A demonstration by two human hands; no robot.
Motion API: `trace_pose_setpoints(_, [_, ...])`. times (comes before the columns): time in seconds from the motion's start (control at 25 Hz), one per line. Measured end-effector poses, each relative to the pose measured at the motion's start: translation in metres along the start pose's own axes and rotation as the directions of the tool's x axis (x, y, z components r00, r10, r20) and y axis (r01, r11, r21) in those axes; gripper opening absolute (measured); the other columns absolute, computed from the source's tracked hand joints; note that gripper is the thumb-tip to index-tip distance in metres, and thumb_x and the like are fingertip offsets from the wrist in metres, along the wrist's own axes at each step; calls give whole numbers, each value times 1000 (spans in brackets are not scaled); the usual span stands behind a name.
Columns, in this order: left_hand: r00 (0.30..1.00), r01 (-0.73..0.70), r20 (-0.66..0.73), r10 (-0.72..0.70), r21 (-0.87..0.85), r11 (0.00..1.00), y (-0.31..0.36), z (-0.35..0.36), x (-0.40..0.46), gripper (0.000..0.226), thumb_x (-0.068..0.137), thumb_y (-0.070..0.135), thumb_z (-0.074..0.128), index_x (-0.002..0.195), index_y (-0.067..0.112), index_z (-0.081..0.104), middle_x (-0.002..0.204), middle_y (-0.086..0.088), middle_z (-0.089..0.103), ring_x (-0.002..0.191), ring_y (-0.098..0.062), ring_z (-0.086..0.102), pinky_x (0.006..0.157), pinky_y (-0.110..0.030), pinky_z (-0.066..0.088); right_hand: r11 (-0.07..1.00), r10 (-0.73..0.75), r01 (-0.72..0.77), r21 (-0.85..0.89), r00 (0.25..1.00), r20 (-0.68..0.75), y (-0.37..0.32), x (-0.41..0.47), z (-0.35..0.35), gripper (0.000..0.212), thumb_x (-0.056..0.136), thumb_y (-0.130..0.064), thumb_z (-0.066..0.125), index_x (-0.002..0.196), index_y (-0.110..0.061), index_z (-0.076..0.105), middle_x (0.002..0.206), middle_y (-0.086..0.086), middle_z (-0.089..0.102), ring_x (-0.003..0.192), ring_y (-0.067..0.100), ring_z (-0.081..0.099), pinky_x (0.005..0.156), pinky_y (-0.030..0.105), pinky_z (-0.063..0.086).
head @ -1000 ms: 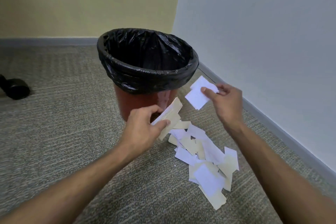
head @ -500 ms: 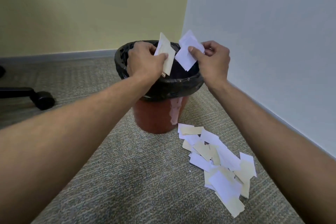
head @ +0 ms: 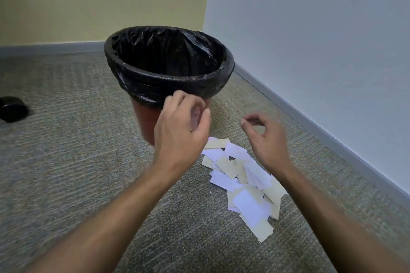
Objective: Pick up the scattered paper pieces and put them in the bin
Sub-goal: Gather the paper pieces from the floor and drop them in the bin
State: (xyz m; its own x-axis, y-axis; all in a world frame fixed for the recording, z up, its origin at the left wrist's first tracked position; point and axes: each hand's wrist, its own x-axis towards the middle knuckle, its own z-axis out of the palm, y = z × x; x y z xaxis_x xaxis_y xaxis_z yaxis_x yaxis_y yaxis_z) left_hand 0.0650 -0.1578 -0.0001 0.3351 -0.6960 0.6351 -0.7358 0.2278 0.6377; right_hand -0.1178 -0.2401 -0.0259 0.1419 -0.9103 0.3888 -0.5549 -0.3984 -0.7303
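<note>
Carpeted floor [head: 66, 173] in a room corner, yellow wall far left, pale wall right. Red bin [head: 146, 122] with black liner [head: 168, 86] standing far centre on the floor, rim unobstructed; half a second ago covered by both hands holding paper above it. Contents not visible from this angle.

Paper pieces [head: 241, 182], white and cream, lying overlapped in a strip on the floor, running from just near-right of the bin's base toward the near right. Pile looks much as it did half a second ago.

Left hand [head: 180, 127] now lowered in front of the bin's near wall, above the far end of the pile. Grip loosely curled, fingertips apart, holding nothing; cream piece held half a second ago gone from it.

Right hand [head: 264, 135] now lowered above the right side of the pile, apart from the left hand. Grip loosely curled, thumb and forefinger near each other but clamped on nothing; white piece gone likewise.

Judged result: one load from each hand released, presumably into the bin; return for the next pick under way. Most of the task remaining, since the bulk of the pile lies on the floor.

Black caster [head: 13, 112] at far left, well apart from the work.
</note>
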Motion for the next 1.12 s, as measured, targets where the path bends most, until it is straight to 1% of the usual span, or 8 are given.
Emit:
trace_pose_setpoints(0.12, [978,99,183,-102,24,995,-11,35,-55,13,85,31,56,87,20,62,84,10,53,83,-14,49,69,-36,45,969,105,-61,-241,979,176,53,-45,-11,11,86,-33,69,95,-25,71,92,-15,70,86,-2,62,79,28,47])
trace_pose_setpoints(0.24, [881,136,443,-167,100,986,-17,66,-107,19,85,37,55,95,22,63,93,9,57,91,-14,53,74,-32,45,894,284,-125,-431,902,327,91,-86,-18,29,86,-42,68,110,-26,67,112,-9,69,100,6,62,85,23,42])
trace_pose_setpoints(0.36, [748,35,644,-161,203,979,-14,89,-144,38,90,46,48,122,27,55,120,9,53,116,-14,47,91,-29,40,842,352,-105,-530,850,391,111,-107,-25,45,86,-52,60,123,-26,60,125,-9,61,112,11,59,97,28,39])
trace_pose_setpoints(0.48, [623,-115,774,-108,227,967,-12,111,-160,63,91,47,46,148,28,27,156,3,26,144,-19,19,115,-36,21,808,363,-49,-587,827,430,120,-115,-30,70,76,-70,38,128,-27,55,128,-9,57,118,14,54,100,34,36])
trace_pose_setpoints(0.64, [413,-361,909,52,111,926,-15,137,-158,78,85,44,45,152,34,7,162,2,-9,148,-20,-14,118,-50,-5,741,383,-75,-668,863,328,139,-120,-46,80,74,-69,26,135,-23,51,140,-3,49,127,19,48,102,40,39])
trace_pose_setpoints(0.8, [261,-545,963,65,92,834,-24,146,-144,78,89,40,43,153,28,2,161,-2,-11,148,-23,-14,118,-52,-8,717,510,-229,-658,817,271,149,-113,-54,76,88,-65,40,147,-18,37,152,3,38,134,24,42,108,42,38])
trace_pose_setpoints(0.96, [227,-627,967,117,53,777,-26,152,-133,66,95,29,42,152,14,13,160,-12,9,147,-29,8,118,-48,9,737,593,-442,-512,786,176,145,-102,-47,65,87,-49,65,138,-14,46,119,-1,60,103,16,59,89,34,47])
trace_pose_setpoints(1.12, [261,-631,954,145,55,774,-27,145,-125,53,95,18,44,144,4,33,152,-17,31,140,-31,27,116,-41,23,677,732,-710,-194,676,80,145,-98,-40,57,82,-22,77,129,-11,49,78,-8,53,70,4,52,68,30,43])
